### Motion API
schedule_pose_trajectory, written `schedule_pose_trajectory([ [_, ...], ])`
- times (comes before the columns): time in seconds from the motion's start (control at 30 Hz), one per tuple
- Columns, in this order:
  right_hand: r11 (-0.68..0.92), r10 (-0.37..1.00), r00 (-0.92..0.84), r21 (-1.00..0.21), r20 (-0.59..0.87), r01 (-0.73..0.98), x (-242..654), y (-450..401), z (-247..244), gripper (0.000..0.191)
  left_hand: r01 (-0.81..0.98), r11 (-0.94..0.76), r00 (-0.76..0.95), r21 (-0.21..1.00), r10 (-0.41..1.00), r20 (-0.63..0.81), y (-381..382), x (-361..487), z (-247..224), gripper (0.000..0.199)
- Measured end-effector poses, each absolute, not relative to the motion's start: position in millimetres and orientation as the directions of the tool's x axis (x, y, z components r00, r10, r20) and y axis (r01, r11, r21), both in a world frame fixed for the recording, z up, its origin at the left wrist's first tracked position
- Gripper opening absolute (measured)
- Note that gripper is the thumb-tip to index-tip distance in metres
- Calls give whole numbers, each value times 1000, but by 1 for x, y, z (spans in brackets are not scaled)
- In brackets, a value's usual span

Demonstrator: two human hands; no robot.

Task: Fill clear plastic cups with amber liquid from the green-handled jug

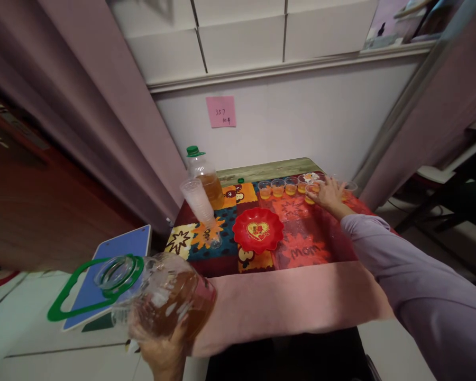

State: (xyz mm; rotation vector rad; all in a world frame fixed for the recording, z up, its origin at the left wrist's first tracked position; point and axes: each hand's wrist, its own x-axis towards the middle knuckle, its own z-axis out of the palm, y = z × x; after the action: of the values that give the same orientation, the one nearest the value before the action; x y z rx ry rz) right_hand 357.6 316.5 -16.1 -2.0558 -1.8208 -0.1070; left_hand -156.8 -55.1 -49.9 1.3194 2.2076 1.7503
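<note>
Over the near left corner of the tabletop [269, 168], tilted jug [192, 299] is held by left grip [164, 352], curled round its body; firm support advised. Toward far right corner, plastic cups [277, 188] are reached by right grip [328, 194], fingers spread, hold unclear; light touch best.

Wooden tabletop [264, 169], multicoloured patterned cloth [292, 209]. Red scalloped plate [258, 230] central; amber-filled clear cups [277, 188], 1 o'clock; nested clear cups [198, 201], green-capped plastic jug [213, 189], 10 o'clock.

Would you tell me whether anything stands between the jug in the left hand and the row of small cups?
Yes: the red plate lies between the jug and the cups, though it looks low enough to pass over.
</note>
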Motion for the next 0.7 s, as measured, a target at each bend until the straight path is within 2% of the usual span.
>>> schedule_pose_trajectory([
  [0.1, -61, 921, 161, -276, 356, 959, 360, 316, -21, 59, 564, 40, -698, 825, 557, 450, -53, -149, -45, 111],
  [0.23, 15, 884, 147, -340, 444, 940, 347, 311, -12, 66, 465, -17, -751, 885, 522, 404, -47, -132, -36, 114],
  [0.3, 143, 857, 58, -344, 512, 928, 327, 304, 0, 60, 419, -46, -762, 907, 525, 379, -44, -128, -33, 119],
  [0.4, 461, 798, -217, -336, 563, 821, 275, 281, 21, 42, 375, -64, -787, 925, 505, 354, -42, -125, -28, 122],
  [0.47, 596, 778, -390, -381, 493, 707, 228, 256, 33, 33, 365, -79, -791, 928, 498, 354, -41, -122, -23, 118],
  [0.57, 660, 751, -572, -404, 328, 634, 155, 211, 43, 29, 357, -120, -777, 926, 512, 366, -41, -116, -16, 111],
  [0.7, 633, 757, -645, -366, 107, 682, 78, 169, 45, 50, 414, -115, -709, 903, 581, 399, -44, -117, -16, 116],
])
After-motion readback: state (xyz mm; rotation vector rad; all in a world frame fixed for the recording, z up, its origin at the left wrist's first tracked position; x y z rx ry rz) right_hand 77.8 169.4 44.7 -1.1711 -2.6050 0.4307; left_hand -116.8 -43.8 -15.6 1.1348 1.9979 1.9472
